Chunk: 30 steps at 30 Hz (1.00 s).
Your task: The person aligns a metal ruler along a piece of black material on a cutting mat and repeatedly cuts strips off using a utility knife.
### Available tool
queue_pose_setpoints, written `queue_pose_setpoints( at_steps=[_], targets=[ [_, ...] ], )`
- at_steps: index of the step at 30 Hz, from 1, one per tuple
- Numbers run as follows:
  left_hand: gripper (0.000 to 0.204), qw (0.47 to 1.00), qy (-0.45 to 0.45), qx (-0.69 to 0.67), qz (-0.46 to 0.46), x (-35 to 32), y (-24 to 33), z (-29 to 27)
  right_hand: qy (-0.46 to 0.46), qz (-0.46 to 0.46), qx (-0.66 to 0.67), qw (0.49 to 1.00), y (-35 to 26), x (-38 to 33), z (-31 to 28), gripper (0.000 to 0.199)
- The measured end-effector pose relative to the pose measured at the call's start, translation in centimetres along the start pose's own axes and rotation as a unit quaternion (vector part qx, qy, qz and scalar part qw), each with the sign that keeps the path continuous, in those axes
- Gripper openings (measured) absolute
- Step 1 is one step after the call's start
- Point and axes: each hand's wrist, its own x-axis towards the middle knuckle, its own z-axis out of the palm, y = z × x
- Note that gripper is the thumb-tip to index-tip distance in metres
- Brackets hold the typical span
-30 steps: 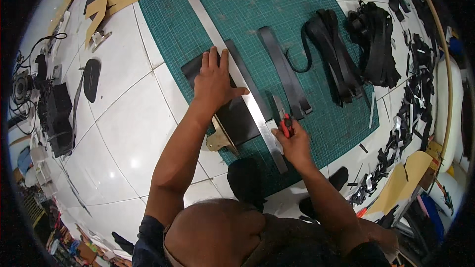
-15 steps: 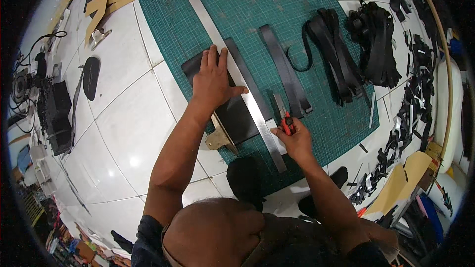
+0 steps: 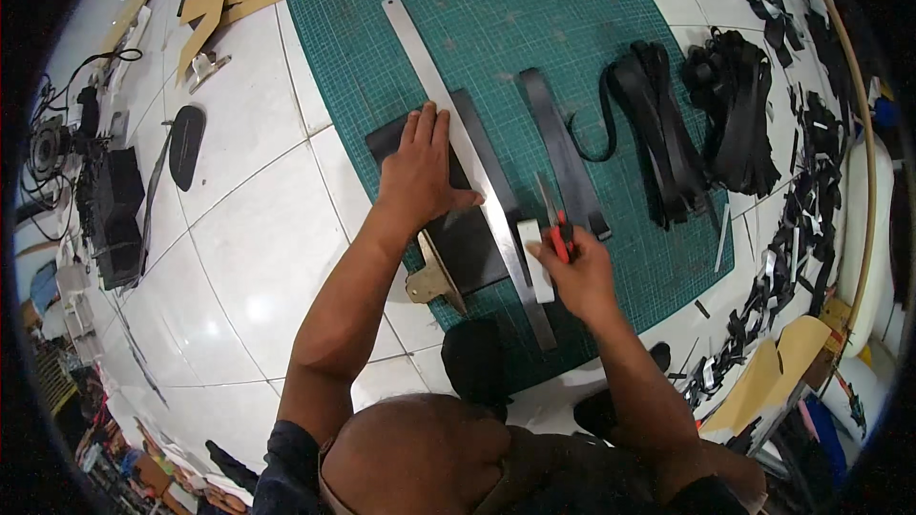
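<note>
My left hand (image 3: 418, 170) lies flat, fingers stretched out, pressing on a black sheet (image 3: 469, 238) and the edge of a long steel ruler (image 3: 460, 138). The ruler runs slantwise over the sheet, with a dark strip showing along its right side. In my right hand (image 3: 582, 275) is a red-handled utility knife (image 3: 561, 240), its blade pointing away from me. The right thumb touches a narrow white block (image 3: 536, 265) beside the ruler; whether it is gripped too, I cannot tell. A metal bulldog clip (image 3: 434, 278) bites the sheet's near left edge.
Everything lies on a green cutting mat (image 3: 496, 0) over white floor tiles (image 3: 258, 219). Right of the knife are a dark flat strip (image 3: 563, 153) and black strap bundles (image 3: 658, 133). Scraps (image 3: 763, 277) pile along the right; tan card pieces (image 3: 224, 5) lie far left.
The whole view has shifted a little. The white block has slid away from me along the ruler and shows more fully. My left hand still presses at the same place.
</note>
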Motion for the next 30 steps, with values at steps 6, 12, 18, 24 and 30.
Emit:
queue_pose_setpoints(
  at_steps=[6, 12, 18, 24, 30],
  targets=[
    [0.122, 1.0, -0.009, -0.012, 0.001, 0.3, -0.1, 0.1, 0.03, -0.176, -0.015, 0.984, -6.0, 11.0, 3.2, 0.029],
    [0.119, 0.999, -0.023, -0.032, 0.003, 0.4, 0.2, -0.3, 0.065, -0.132, -0.125, 0.981, -9.0, 15.8, 6.1, 0.03],
    [0.119, 1.0, -0.01, -0.028, 0.007, 0.3, -0.2, 0.1, 0.048, -0.126, -0.057, 0.989, -8.8, 15.6, 6.5, 0.03],
    [0.118, 1.0, -0.011, -0.015, 0.011, 0.3, 0.3, 0.1, 0.036, -0.124, -0.046, 0.991, -8.2, 15.9, 6.1, 0.035],
    [0.121, 0.999, -0.002, -0.029, 0.014, 0.7, 0.0, 1.0, 0.044, -0.15, -0.124, 0.98, -7.6, 13.0, 4.8, 0.028]
  ],
)
